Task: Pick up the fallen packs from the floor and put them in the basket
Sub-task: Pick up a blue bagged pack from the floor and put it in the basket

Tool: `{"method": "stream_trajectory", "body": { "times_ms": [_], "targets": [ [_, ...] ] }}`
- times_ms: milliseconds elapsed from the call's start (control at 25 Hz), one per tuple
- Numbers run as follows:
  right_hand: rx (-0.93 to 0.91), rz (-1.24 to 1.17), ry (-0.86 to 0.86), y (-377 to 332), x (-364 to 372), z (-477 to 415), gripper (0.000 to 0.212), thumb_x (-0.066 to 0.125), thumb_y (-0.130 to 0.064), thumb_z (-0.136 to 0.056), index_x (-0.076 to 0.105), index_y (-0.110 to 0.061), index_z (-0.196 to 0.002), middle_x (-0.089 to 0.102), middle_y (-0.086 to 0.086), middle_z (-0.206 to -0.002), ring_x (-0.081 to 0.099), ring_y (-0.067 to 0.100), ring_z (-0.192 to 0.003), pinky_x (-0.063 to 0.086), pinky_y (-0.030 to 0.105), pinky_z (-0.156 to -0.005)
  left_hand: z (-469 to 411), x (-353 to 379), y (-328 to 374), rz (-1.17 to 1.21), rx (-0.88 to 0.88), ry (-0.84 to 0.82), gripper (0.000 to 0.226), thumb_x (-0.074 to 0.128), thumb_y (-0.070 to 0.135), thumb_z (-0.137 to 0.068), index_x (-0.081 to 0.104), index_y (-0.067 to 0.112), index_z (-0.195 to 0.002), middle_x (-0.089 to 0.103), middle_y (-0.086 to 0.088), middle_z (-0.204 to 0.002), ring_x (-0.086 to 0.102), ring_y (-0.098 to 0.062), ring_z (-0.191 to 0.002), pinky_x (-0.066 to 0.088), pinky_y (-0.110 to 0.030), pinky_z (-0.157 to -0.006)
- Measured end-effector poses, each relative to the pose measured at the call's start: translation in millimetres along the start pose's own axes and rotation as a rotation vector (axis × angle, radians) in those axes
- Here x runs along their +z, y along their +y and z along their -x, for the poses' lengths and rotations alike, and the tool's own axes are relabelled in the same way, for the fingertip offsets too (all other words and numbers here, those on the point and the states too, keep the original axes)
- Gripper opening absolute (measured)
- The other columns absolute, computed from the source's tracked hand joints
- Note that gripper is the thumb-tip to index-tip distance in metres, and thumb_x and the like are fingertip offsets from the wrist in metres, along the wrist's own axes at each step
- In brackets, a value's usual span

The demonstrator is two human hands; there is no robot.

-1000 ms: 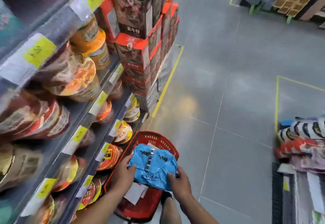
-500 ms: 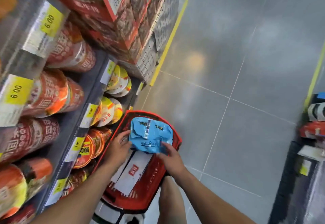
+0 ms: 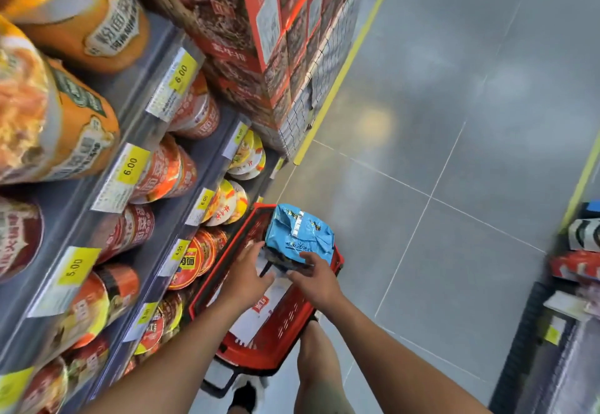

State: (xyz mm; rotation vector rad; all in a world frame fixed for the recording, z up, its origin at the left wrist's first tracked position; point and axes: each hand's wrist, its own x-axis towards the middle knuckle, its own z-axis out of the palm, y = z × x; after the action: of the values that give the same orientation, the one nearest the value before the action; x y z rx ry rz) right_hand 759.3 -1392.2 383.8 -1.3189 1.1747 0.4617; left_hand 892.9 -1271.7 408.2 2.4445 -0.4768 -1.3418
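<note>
A blue crinkled pack (image 3: 300,233) lies at the far end of the red shopping basket (image 3: 287,324), which stands on the floor beside the shelf. My left hand (image 3: 248,272) hovers over the basket at the pack's near left corner with its fingers spread. My right hand (image 3: 316,280) is at the pack's near edge, fingers apart, its thumb tip touching or just over that edge. A white pack with a red logo (image 3: 258,314) lies flat in the basket under my hands.
Shelves of cup noodles with yellow price tags (image 3: 130,166) fill the left. Red cartons (image 3: 246,23) are stacked behind wire mesh beyond the basket. Grey tiled floor (image 3: 454,153) lies to the right, with another shelf (image 3: 578,267) at the far right. My leg (image 3: 319,374) is beside the basket.
Both hands carried the blue pack toward the basket's far end, set it down and loosened their grip. The camera has tilted further down toward the basket.
</note>
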Motion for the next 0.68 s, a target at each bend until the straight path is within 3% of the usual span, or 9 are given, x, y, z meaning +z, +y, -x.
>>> {"method": "stream_trajectory", "body": {
  "times_ms": [160, 320, 680],
  "targets": [
    [-0.107, 0.185, 0.060, -17.3, -15.0, 31.3, 0.068, 0.078, -0.039, -0.083, 0.053, -0.017, -0.142, 0.055, 0.003, -0.139, 0.057, 0.018, -0.124, 0.044, 0.026, -0.096, 31.8, -5.3, 9.8, -0.008, 0.045, 0.020, 0.081, 0.073, 0.039, -0.088, 0.030, 0.024, -0.154, 0.029, 0.001, -0.162, 0.030, -0.018, -0.147, 0.032, -0.039, -0.117],
    [-0.206, 0.391, 0.081, -28.8, -26.3, 65.2, 0.078, 0.077, -0.050, -0.080, 0.048, -0.019, -0.146, 0.046, 0.006, -0.146, 0.042, 0.025, -0.138, 0.039, 0.037, -0.110, 72.2, -10.3, 13.2, 0.049, 0.063, 0.071, 0.083, 0.074, 0.044, -0.086, 0.031, 0.027, -0.153, 0.030, 0.003, -0.159, 0.035, -0.020, -0.143, 0.039, -0.043, -0.113],
    [-0.408, 0.630, 0.169, -23.3, -34.3, 160.3, 0.093, 0.075, -0.068, -0.074, 0.043, -0.023, -0.149, 0.042, 0.002, -0.150, 0.041, 0.024, -0.137, 0.043, 0.042, -0.108, 163.5, -10.4, 1.2, -0.028, 0.145, 0.175, 0.091, 0.069, 0.058, -0.084, 0.021, 0.032, -0.157, 0.019, 0.005, -0.165, 0.027, -0.022, -0.148, 0.036, -0.045, -0.115]
  ]
}}
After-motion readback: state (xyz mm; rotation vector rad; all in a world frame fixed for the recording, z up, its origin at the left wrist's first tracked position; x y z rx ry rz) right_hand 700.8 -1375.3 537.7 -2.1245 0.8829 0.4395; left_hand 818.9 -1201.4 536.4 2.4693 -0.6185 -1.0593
